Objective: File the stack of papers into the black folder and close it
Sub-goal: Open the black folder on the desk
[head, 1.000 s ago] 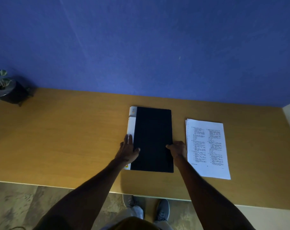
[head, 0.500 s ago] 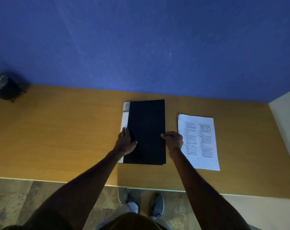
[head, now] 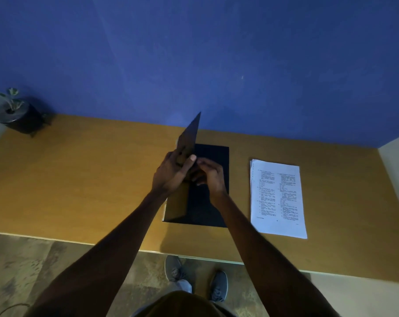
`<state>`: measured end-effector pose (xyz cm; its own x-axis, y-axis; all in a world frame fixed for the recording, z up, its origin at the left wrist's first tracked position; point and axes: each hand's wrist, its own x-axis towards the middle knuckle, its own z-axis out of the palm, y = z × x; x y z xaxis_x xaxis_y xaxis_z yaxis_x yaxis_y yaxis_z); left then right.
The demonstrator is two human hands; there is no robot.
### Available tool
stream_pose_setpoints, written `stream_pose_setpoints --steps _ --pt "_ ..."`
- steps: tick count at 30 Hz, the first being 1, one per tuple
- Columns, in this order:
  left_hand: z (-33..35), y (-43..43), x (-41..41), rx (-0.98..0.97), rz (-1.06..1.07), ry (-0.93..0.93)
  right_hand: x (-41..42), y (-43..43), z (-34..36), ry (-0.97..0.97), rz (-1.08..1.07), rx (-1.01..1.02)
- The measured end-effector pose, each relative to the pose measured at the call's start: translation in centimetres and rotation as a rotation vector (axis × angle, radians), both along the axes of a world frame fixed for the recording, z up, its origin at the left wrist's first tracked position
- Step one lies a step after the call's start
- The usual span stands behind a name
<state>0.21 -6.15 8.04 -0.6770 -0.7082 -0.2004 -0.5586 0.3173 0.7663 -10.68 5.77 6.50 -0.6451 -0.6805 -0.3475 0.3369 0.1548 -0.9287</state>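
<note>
Left fingers (head: 189, 161): closed around the raised front cover (head: 189, 138), thumb on its free edge.
Right hand (head: 208, 176): curled beside the left; whether it grips anything, cannot tell.
Black folder (head: 214, 156): centre of frame, lying on the wooden desk (head: 79, 179), cover standing almost upright.
Stack of papers (head: 277, 197): right of the folder, apart, flat.
Potted plant (head: 16, 113): upper left desk corner.

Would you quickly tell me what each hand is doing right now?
Left hand: closed on the folder cover, lifting it.
Right hand: fingers curled at the cover's edge; grip unclear.
</note>
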Motion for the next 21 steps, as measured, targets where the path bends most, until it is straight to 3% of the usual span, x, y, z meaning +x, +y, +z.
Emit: stream_pose_setpoints --steps 5,9,15,21 --pt "1.2 -4.3 4.1 0.004 0.058 0.198 3.8 -3.8 -0.1 0.122 0.255 -0.001" --pt "0.7 -8.1 7.9 -0.030 0.206 0.232 6.6 -6.2 -1.5 0.440 0.404 0.190" --pt "-0.5 -13.4 13.3 -0.202 0.278 -0.043 10.0 -8.1 -4.0 0.861 0.660 0.400" --pt "-3.6 -17.1 15.5 -0.124 0.329 -0.291 12.3 -9.9 -7.1 1.013 0.900 0.550"
